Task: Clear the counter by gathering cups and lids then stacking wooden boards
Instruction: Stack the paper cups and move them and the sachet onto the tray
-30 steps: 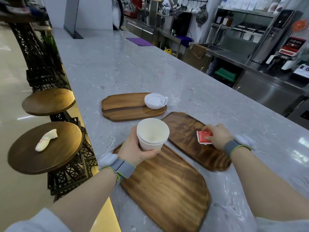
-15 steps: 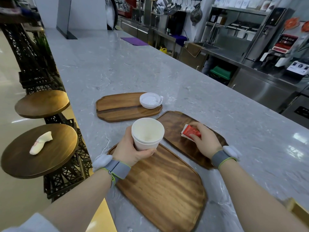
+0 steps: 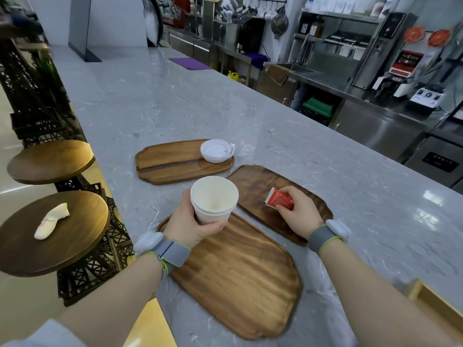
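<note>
My left hand grips a stack of white paper cups, held upright above the near wooden board. My right hand holds a red sauce packet lifted just over the middle wooden board. A third wooden board lies further back and carries a stack of white lids on its right end. All three boards rest on the grey marble counter.
Two round wooden stools stand at the left, beyond the counter edge; the nearer one holds a white folded cloth. A yellow wooden edge shows at the lower right. Steel kitchen equipment lines the far right.
My right hand picked the red packet up off the middle board and drew it left toward the cups. My left hand kept the cup stack nearly still.
</note>
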`<state>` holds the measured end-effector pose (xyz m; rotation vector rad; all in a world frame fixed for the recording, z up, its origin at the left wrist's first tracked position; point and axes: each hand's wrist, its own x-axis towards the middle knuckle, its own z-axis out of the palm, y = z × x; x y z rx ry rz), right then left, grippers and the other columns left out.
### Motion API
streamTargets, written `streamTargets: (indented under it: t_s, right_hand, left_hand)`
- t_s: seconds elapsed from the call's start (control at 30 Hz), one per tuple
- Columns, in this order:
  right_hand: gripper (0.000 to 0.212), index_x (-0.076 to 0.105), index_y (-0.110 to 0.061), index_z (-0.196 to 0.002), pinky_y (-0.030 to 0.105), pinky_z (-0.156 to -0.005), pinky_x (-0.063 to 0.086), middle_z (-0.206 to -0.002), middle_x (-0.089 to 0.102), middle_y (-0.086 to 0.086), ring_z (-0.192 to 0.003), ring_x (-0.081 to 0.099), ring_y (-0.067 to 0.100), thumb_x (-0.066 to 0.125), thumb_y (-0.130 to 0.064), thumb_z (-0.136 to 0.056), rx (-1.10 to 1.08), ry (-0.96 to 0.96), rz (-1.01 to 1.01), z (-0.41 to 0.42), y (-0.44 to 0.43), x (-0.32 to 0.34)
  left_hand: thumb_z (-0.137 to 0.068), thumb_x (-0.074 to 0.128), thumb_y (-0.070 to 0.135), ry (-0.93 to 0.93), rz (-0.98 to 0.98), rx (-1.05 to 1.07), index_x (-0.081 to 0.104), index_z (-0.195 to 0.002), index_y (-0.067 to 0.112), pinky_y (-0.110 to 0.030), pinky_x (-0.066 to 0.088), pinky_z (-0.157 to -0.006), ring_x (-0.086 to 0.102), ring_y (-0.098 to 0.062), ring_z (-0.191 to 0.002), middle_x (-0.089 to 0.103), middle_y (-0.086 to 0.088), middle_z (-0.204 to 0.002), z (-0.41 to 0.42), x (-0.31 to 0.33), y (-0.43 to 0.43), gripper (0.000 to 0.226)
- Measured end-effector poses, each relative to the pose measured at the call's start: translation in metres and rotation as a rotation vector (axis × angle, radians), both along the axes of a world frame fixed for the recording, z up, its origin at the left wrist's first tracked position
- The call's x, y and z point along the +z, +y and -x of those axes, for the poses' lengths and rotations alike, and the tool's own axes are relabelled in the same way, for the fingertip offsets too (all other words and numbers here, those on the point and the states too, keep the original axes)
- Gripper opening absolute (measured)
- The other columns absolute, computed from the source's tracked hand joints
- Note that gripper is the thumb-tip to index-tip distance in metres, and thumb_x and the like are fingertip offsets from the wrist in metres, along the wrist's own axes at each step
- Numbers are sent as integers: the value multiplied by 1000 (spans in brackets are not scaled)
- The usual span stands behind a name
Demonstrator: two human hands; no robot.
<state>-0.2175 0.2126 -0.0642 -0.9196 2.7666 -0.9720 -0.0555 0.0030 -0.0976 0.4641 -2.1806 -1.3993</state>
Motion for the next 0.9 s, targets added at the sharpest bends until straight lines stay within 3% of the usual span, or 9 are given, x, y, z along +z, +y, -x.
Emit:
streamTargets:
  t_s: [0.17, 0.27, 0.33, 0.43, 0.5, 0.6, 0.9]
  right_hand:
    - [33, 58, -15, -119, 21, -87, 36, -116, 58, 7, -106, 54, 20, 53, -9, -86, -44, -89, 11, -8, 15, 5]
    - [33, 59, -17, -117, 15, -79, 31, -111, 53, 7, -100, 51, 19, 53, -8, -86, -69, -104, 3, -13, 25, 8]
    - [33, 60, -20, -114, 21, -84, 36, -111, 54, 9, -96, 51, 20, 53, -8, -85, -86, -122, 7, -17, 31, 11]
    - [33, 61, -24, -112, 42, -93, 48, -112, 55, 13, -100, 56, 28, 51, -8, -85, -130, -188, 37, -25, 43, 19]
    - [32, 62, -25, -106, 39, -93, 48, -110, 57, 13, -98, 57, 26, 51, -4, -85, -148, -200, 86, -31, 54, 25]
    - [31, 62, -23, -100, 21, -78, 45, -101, 58, 8, -83, 55, 15, 52, 2, -84, -183, -192, 148, -39, 75, 32]
    - [25, 62, -21, -103, 8, -45, 41, -77, 56, -6, -60, 51, 9, 53, -3, -87, -448, -257, 191, -68, 154, 33]
  left_hand:
    - [-50, 82, 41, -17, 14, -33, 33, -117, 36, 6, 37, -70, 42, 31, -95, 41, 35, -107, -4, 3, 4, 83]
    - [-49, 86, 38, -30, 46, -61, 35, -120, 31, -4, 35, -80, 47, 12, -97, 42, 31, -108, -6, 3, 7, 88]
    - [-50, 90, 34, -34, 88, -70, 36, -122, 26, -19, 36, -86, 45, -1, -106, 46, 21, -111, -6, 2, 9, 90]
    - [-52, 90, 32, -38, 107, -72, 37, -126, 21, -25, 37, -87, 45, -6, -108, 48, 12, -114, -6, 3, 11, 91]
    - [-52, 89, 31, -42, 94, -85, 36, -126, 21, -25, 37, -88, 45, -6, -108, 47, 12, -115, -6, 5, 12, 91]
    - [-53, 89, 29, -51, 70, -112, 36, -129, 19, -27, 36, -91, 43, -7, -111, 45, 10, -119, -4, 8, 12, 93]
    - [-53, 89, 31, -103, -14, -339, 35, -126, 23, -28, 39, -92, 46, -10, -112, 48, 11, -118, 11, 23, 65, 91]
